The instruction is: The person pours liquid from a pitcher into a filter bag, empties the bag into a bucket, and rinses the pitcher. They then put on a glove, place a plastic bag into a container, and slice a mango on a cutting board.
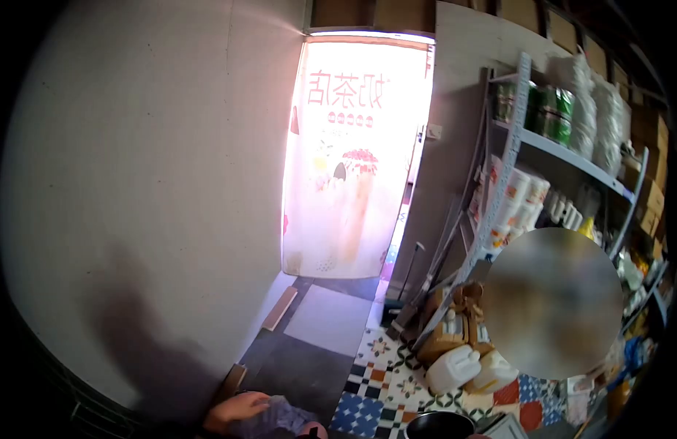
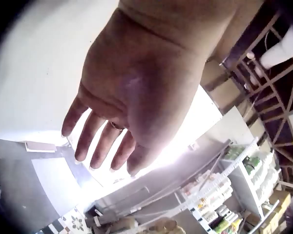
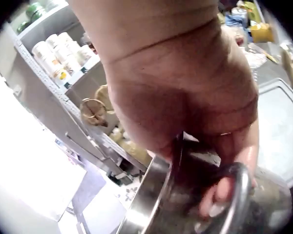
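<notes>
My left hand (image 2: pixel 141 87) hangs in the air with its fingers (image 2: pixel 105 144) loosely straight and nothing in the palm; a ring shows on one finger. In the head view that hand (image 1: pixel 240 410) is low at the left, beside crumpled light purple cloth (image 1: pixel 280 417). My right hand (image 3: pixel 185 102) grips the looped metal handle (image 3: pixel 241 195) of a shiny steel pot (image 3: pixel 149 202), its fingertips showing inside the loop. Only the pot's dark mouth (image 1: pixel 439 424) shows at the bottom of the head view.
A printed curtain (image 1: pixel 346 183) hangs in the bright doorway ahead. Along the right stands a metal shelf (image 1: pixel 573 157) with stacked tubs and cups. White jugs (image 1: pixel 452 369) and a cardboard box (image 1: pixel 452 333) sit on the patterned floor. A wall (image 1: pixel 148 183) runs along the left.
</notes>
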Demonstrator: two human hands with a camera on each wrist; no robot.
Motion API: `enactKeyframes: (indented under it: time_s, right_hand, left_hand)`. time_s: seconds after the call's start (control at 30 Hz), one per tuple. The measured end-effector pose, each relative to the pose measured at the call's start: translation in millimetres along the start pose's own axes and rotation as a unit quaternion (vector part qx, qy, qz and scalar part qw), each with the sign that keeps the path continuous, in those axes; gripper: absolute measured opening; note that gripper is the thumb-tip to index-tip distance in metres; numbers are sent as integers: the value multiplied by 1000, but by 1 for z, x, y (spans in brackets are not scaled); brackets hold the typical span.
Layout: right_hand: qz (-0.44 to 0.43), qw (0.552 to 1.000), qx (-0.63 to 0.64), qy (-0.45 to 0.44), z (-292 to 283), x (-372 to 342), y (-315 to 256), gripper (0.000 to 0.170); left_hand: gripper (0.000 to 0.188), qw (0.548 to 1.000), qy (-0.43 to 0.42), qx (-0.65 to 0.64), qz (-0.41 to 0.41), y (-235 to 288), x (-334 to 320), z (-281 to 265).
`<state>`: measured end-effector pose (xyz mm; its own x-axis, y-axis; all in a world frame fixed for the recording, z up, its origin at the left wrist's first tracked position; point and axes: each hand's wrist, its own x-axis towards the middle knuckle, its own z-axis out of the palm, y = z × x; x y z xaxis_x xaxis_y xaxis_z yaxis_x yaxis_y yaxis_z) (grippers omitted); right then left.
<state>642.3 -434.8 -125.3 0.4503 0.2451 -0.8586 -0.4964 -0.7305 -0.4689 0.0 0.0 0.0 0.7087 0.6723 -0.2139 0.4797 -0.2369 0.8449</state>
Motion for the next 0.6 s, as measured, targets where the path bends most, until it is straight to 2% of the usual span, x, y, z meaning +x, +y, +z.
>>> enactKeyframes:
  time_s: [0.03, 0.07, 0.1, 0.17, 0.23, 0.3, 0.37, 0.43, 0.5, 0.57, 0.6]
  right_hand:
    - [-19, 999, 32, -22, 16, 30, -50, 10]
    - [-32, 996, 68, -52, 42, 58, -88, 14]
    - [-97, 983, 42, -148, 37, 77, -137, 18]
    - [-81, 989, -14, -122, 92, 42, -248, 24]
    - [-137, 972, -63, -179, 139, 36, -335, 30]
    - [-173, 954, -215, -114, 167, 38, -434, 35]
    - [-153, 936, -307, -85, 182, 34, -499, 39]
    - [-144, 908, -388, -67, 206, 35, -588, 43]
    - [-133, 873, -464, -66, 236, 42, -664, 49]
    - [-76, 847, -525, -32, 250, 57, -731, 45]
    - [-120, 856, -500, -56, 251, 99, -745, 40]
  left_hand:
    - [41, 998, -4, -29, -62, -24, 23, -30]
    - [42, 997, 17, -46, -64, -36, 34, -62]
    - [43, 995, 34, -73, -57, -45, 57, -79]
    - [42, 996, -10, -17, -82, -63, 118, -126]
    - [40, 993, -42, 7, -110, -75, 189, -179]
    - [37, 990, -36, -5, -134, -70, 282, -238]
    - [35, 992, 9, -25, -123, -69, 379, -284]
    - [32, 998, 28, -23, -56, -47, 487, -322]
    - [31, 996, 53, -47, 53, 27, 583, -338]
    - [32, 979, 29, -175, 102, 16, 704, -333]
    - [35, 975, 12, -192, 108, 29, 752, -325]
